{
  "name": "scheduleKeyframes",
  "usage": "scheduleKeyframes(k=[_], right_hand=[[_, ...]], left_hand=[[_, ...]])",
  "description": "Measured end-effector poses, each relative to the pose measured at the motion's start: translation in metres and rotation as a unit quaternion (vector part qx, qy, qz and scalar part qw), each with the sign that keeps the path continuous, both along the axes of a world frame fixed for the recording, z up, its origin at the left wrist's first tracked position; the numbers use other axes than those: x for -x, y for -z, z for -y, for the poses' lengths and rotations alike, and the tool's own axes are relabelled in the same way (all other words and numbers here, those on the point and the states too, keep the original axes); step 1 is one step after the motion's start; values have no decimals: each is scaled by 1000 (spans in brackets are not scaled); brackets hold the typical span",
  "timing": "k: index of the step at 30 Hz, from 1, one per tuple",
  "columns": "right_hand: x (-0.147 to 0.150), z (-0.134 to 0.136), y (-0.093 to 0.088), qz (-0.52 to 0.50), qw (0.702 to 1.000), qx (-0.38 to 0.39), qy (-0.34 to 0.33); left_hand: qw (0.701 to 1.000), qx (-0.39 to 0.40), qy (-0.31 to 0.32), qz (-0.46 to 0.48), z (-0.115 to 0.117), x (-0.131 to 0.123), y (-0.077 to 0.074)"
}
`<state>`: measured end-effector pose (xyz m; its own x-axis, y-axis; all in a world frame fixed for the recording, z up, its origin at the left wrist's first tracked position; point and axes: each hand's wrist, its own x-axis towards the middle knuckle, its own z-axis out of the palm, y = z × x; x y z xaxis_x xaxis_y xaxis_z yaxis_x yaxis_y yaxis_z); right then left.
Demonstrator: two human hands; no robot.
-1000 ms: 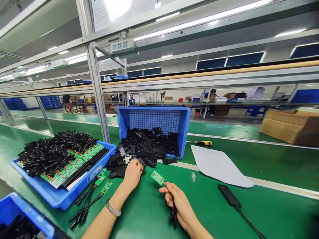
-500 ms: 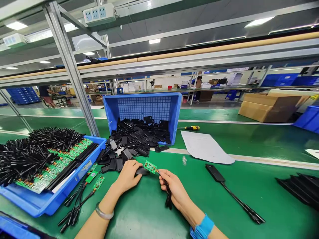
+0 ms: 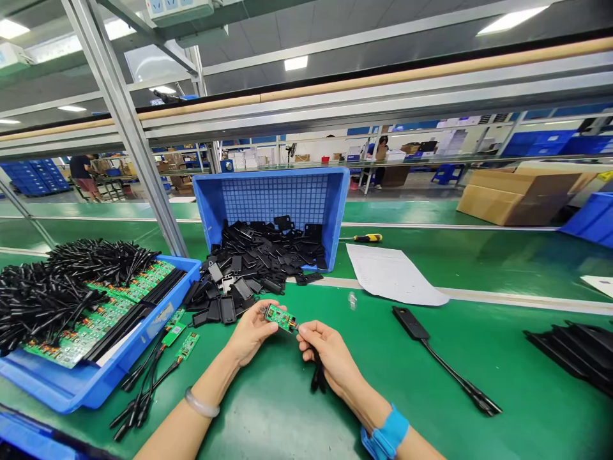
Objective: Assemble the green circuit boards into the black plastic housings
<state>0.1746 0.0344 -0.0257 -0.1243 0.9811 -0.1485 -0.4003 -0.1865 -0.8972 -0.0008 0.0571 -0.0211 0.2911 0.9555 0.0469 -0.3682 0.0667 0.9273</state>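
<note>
My left hand [image 3: 253, 333] is closed on a black plastic case half, mostly hidden beneath a green circuit board [image 3: 280, 317]. My right hand [image 3: 325, 351] pinches the wires at the board's right end, and the board's black cable [image 3: 318, 374] hangs below those fingers. The board lies over the case half; whether it is fully seated I cannot tell. Left of my hands, loose circuit boards with cables [image 3: 188, 345] rest on the bench. Beyond them, a pile of black case parts [image 3: 258, 255] spills from a tipped blue crate [image 3: 342, 211].
A blue tray [image 3: 191, 271] of boards and cables stands at left. To the right lie a cased cable unit [image 3: 410, 322], a paper sheet [image 3: 393, 275], a screwdriver [image 3: 368, 238] and black parts [image 3: 575, 351]. A metal post [image 3: 129, 140] rises behind the tray.
The circuit board has moved left and down onto the black case half in my left hand. My left hand has turned, its thumb now at the board's edge. The view has shifted slightly.
</note>
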Motion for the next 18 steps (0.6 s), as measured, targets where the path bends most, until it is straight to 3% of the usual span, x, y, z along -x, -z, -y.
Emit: scheduleKeyframes(k=[3, 11, 15, 18], right_hand=[[0, 0, 1, -8, 1000, 24, -1], [2, -2, 5, -5, 999, 49, -11], [1, -2, 7, -17, 998, 62, -22], [3, -2, 9, -11, 997, 67, -28]], left_hand=[[998, 27, 28, 40, 3, -3, -1], [997, 41, 28, 63, 5, -9, 1], [997, 47, 13, 61, 7, -14, 2], [997, 47, -32, 46, 7, -19, 4]])
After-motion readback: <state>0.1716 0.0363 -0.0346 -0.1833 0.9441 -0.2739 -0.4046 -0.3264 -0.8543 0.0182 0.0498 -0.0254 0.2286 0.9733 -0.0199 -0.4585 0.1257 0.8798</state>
